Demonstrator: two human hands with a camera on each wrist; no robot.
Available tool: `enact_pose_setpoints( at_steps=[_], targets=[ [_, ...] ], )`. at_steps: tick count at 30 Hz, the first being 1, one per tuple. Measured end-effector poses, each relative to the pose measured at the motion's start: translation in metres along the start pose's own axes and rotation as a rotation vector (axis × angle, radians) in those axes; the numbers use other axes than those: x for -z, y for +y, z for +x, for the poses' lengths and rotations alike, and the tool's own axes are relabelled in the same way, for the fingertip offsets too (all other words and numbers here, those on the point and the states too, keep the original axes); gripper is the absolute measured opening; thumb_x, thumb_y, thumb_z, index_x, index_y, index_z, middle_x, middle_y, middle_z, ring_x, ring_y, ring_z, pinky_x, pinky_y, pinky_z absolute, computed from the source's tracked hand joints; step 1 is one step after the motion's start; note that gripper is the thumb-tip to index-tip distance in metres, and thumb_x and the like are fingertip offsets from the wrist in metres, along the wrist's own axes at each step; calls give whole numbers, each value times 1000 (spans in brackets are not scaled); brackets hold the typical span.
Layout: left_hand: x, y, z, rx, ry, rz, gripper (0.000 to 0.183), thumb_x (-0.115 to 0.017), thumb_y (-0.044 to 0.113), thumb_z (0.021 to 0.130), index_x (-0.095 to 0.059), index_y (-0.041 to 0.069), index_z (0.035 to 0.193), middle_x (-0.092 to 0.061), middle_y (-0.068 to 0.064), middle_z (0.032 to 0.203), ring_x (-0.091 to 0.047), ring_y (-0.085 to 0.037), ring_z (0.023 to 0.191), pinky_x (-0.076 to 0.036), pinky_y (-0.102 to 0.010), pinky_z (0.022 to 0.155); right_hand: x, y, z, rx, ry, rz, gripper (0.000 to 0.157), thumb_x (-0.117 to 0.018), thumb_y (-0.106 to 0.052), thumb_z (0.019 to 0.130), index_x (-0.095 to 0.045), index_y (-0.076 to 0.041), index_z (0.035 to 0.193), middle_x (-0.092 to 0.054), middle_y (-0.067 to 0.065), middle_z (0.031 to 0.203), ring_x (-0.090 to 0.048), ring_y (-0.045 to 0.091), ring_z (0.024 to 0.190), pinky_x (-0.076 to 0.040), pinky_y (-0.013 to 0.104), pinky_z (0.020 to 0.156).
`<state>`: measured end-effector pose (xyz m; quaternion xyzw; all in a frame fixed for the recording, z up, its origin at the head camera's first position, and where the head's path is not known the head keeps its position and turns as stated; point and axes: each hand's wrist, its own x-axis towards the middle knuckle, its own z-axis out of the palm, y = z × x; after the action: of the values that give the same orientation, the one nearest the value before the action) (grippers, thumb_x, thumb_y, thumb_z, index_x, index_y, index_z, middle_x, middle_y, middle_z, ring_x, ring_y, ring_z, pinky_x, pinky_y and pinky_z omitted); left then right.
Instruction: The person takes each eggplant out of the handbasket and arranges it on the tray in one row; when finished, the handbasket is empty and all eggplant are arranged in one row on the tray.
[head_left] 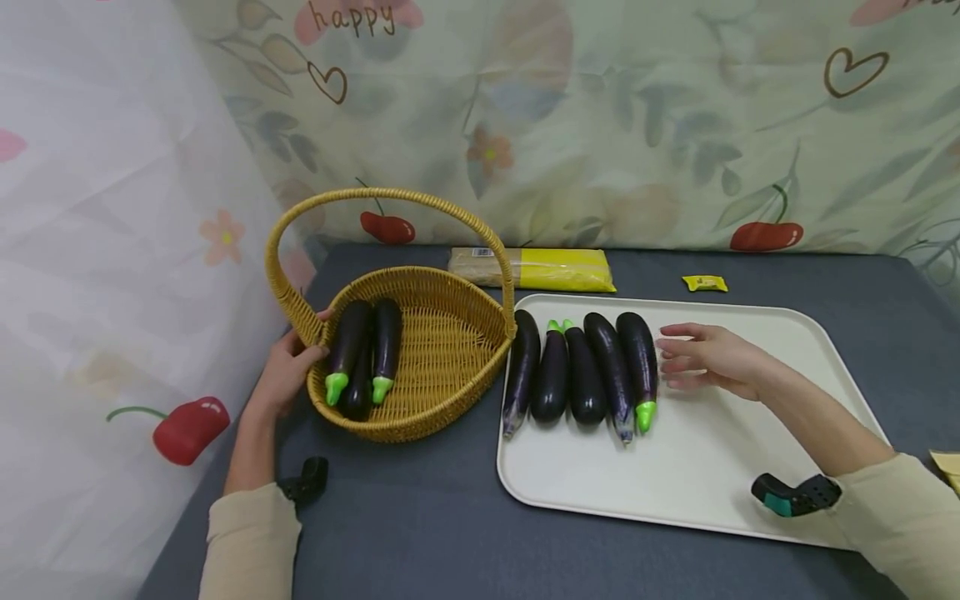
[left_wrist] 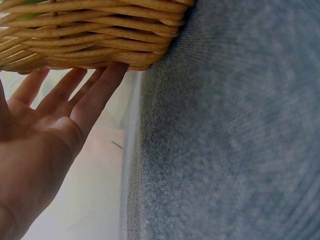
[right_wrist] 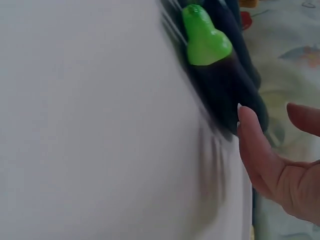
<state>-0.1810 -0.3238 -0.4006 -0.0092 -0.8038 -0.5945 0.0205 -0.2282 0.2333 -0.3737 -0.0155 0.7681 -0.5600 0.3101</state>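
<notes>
My left hand (head_left: 283, 375) is at the left side of a wicker basket (head_left: 442, 417), beside the foot of its arched handle. In the left wrist view its straight, spread fingers (left_wrist: 95, 100) touch the basket's outer wall. Inside the basket lie three eggplants (head_left: 348, 337) with bright green caps, at the left. Several more eggplants (head_left: 617, 367) lie side by side on the left part of a white tray (head_left: 720, 475). My right hand (head_left: 708, 358), holding nothing, hovers just right of the end eggplant (head_left: 637, 358); thumb and fingers are apart. In the right wrist view a fingertip overlaps that eggplant's rounded end.
Behind the basket and tray lies a long yellow-and-clear packet (head_left: 562, 268). A small yellow wrapped piece (head_left: 705, 283) sits behind the tray. A patterned cloth (head_left: 570, 125) hangs along the back and left of the dark grey table (head_left: 420, 517). A yellowish item (head_left: 948, 467) shows at the right edge.
</notes>
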Motion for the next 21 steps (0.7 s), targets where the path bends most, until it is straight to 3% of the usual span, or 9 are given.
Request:
enact_pose_setpoints(
  at_steps=[5,10,14,21],
  targets=[
    [-1,1,1,0,-5,-2,53,-47,8,95,-36,5,147,-42,-19,135,-43,-17,106,-40,-19,83,7,-18,-6,55,23,29,67,-48,-28,100,-15,4,149,-30,31,138,-59,20,102,-49,39,84],
    [0,0,-1,-8,-8,-2,53,-46,7,95,-35,4,147,-39,-22,138,-42,-15,108,-39,-19,84,-3,-41,-10,110,-19,77,60,-51,-29,99,-26,1,145,-43,24,127,-58,25,104,-48,42,86],
    [1,-2,-1,-16,-8,-8,52,-45,6,95,-36,4,147,-38,-21,138,-41,-16,109,-39,-18,84,-22,-53,-7,117,-116,115,55,-53,-25,99,-32,1,143,-51,17,117,-59,26,101,-48,42,85],
    [0,-3,2,-30,-12,-2,52,-46,6,95,-36,3,146,-39,-21,138,-42,-15,108,-40,-18,84,-67,-70,2,121,-323,157,52,-52,-18,99,-34,3,142,-52,20,117,-59,28,99,-48,47,84]
  ],
)
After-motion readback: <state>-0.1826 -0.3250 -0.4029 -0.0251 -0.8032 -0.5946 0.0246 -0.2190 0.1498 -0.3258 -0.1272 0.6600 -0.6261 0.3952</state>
